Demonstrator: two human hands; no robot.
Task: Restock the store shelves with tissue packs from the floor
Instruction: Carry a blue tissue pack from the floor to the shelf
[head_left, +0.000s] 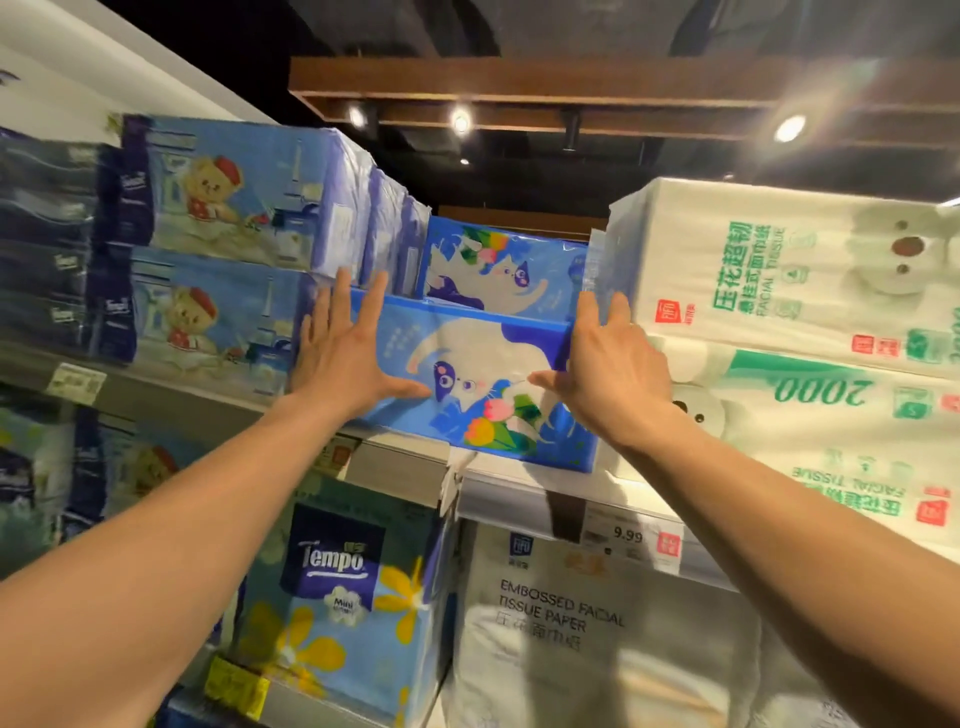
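Observation:
A blue tissue pack with a white cat print sits upside down at the front of the upper shelf, between blue bear packs and white packs. My left hand presses flat on its left end, fingers straight and spread. My right hand lies on its right end, fingers straight, thumb across the front face. A second cat pack stands behind and above it, right way up.
Blue bear-print packs are stacked to the left, white green-lettered facial tissue packs to the right. Below are Tempo Mini packs and a white embossed tissue pack. Price tags hang on the shelf edge.

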